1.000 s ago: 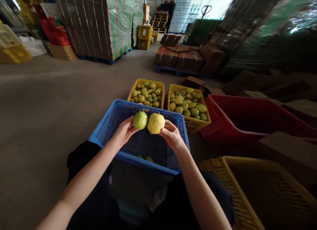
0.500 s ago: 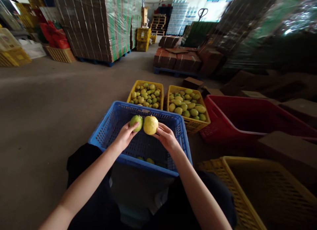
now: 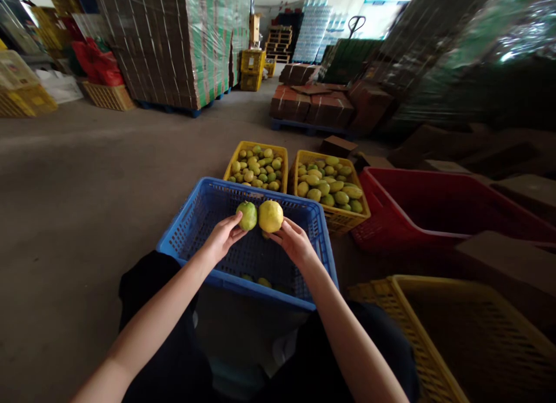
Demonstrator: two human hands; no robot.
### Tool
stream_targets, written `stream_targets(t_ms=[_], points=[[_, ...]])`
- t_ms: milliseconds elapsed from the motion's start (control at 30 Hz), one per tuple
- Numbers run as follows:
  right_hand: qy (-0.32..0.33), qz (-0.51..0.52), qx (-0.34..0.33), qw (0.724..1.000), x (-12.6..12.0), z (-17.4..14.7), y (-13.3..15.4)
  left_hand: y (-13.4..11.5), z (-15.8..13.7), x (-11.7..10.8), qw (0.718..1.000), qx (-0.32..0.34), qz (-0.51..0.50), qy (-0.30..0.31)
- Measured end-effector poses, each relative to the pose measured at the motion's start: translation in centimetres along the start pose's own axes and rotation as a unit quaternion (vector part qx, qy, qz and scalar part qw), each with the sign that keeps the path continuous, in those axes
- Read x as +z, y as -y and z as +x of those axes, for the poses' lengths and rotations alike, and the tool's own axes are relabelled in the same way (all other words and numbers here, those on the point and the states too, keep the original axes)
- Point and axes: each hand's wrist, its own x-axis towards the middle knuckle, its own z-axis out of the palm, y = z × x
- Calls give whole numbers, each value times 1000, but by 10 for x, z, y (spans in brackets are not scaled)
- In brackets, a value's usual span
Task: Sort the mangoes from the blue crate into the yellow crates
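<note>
Our left hand point(image 3: 222, 236) grips a green fruit point(image 3: 247, 215) with its fingertips, and our right hand point(image 3: 293, 241) likewise grips a yellow fruit point(image 3: 270, 216); we see the two fruits held side by side, touching or nearly so, above the far half of a blue crate point(image 3: 191, 229) that sits on the floor point(image 3: 87, 177) directly before our knees. Both fruits are round and look like guavas or citrus, though we cannot tell which. Inside the blue crate a few more small fruits point(image 3: 262, 281) lie on the bottom near the front wall. Beyond the blue crate stand two yellow crates filled with mixed green and yellow fruit: the left yellow crate point(image 3: 238, 154) and, just beside it, the right yellow crate point(image 3: 360, 197). To the right of these we note a red crate point(image 3: 391, 218), its inside dark, and nearer to us on the right a large yellow crate point(image 3: 412, 310). In the background we see a shrink-wrapped pallet of cartons point(image 3: 174, 44) at the left and low stacks of brown boxes point(image 3: 317, 105) on a blue pallet at the centre.
</note>
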Motion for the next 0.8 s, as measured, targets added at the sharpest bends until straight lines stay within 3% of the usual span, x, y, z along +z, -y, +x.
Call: stream_targets(t_ms=[267,433,567,800], points=[[-37,-33,13,999,-1,1,-3,0,-3,2,1000,1,11,28],[-21,-26,11,999,-5,0,-3,-2,-3,4,999,-12,32,12],[12,-13,4,1000,-5,-1,-2,-2,-5,5,997,6,71,36],[34,7,47,998,-8,-4,-1,-4,2,0,990,28,129,55]])
